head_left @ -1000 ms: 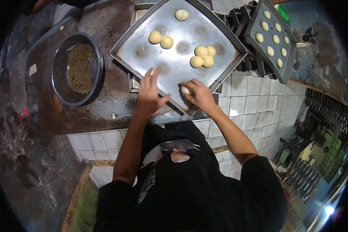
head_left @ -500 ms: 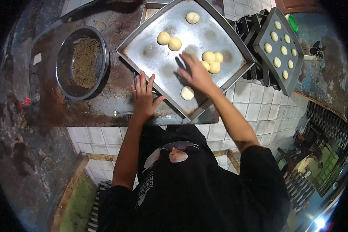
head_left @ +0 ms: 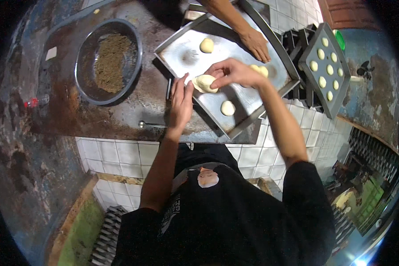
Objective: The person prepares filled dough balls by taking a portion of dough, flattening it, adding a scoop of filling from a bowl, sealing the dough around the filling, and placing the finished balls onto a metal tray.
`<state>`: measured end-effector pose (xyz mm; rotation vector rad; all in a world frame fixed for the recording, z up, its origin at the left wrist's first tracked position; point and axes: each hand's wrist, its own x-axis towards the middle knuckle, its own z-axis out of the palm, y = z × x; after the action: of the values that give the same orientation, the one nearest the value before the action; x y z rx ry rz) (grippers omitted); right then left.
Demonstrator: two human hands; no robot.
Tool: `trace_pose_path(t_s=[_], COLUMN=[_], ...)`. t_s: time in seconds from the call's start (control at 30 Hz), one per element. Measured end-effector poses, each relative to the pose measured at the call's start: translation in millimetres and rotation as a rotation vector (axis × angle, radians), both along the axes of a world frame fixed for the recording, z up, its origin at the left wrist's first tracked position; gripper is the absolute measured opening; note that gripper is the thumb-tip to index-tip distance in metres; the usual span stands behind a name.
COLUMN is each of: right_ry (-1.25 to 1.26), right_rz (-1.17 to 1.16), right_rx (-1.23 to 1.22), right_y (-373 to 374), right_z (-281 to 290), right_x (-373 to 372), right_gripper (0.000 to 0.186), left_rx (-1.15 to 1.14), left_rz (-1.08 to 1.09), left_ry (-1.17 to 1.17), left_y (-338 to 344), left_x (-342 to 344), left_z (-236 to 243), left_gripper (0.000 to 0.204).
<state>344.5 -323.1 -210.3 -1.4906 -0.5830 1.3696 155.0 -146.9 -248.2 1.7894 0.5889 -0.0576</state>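
A piece of pale dough [head_left: 205, 84], pulled out of round, is between my two hands over the left corner of a metal baking tray [head_left: 248, 104]. My right hand [head_left: 236, 73] pinches its right side between thumb and fingers. At its left edge the thumb and fingers of my left hand [head_left: 181, 99] press close together on it, though their tips are partly hidden. A dough ball [head_left: 228, 108] rests near the tray's front corner and another dough ball [head_left: 207, 45] farther back. More dough balls [head_left: 263, 71] lie partly hidden behind my right hand.
Another person's hand [head_left: 255, 43] reaches into the tray from the far side. A metal bowl of brown filling [head_left: 111, 64] stands at the left. A metal utensil [head_left: 153, 124] lies near the table's front edge. At the right, a second tray of dough pieces [head_left: 326, 93] sits on stacked trays.
My right hand has moved left and taken hold of dough; my left hand has closed in on it. Another person's hand has come into the tray. The view has shifted slightly.
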Motion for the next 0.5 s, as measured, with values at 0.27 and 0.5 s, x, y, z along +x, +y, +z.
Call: trace_pose_path(t_s=[0.27,0.5], right_ry=[-0.263,-0.179], right_rz=[-0.717,-0.916], right_rx=[0.294,0.164], right_y=[108,233], right_z=[51,84], right_x=[-131,-139], right_gripper=[0.037,0.028], left_rx=[-0.409,-0.640], left_rz=[0.506,0.524], left_ry=[-0.336,-0.585], left_y=[44,149], left_x=[21,-10], left_z=[61,88], left_gripper=[0.053,0.048])
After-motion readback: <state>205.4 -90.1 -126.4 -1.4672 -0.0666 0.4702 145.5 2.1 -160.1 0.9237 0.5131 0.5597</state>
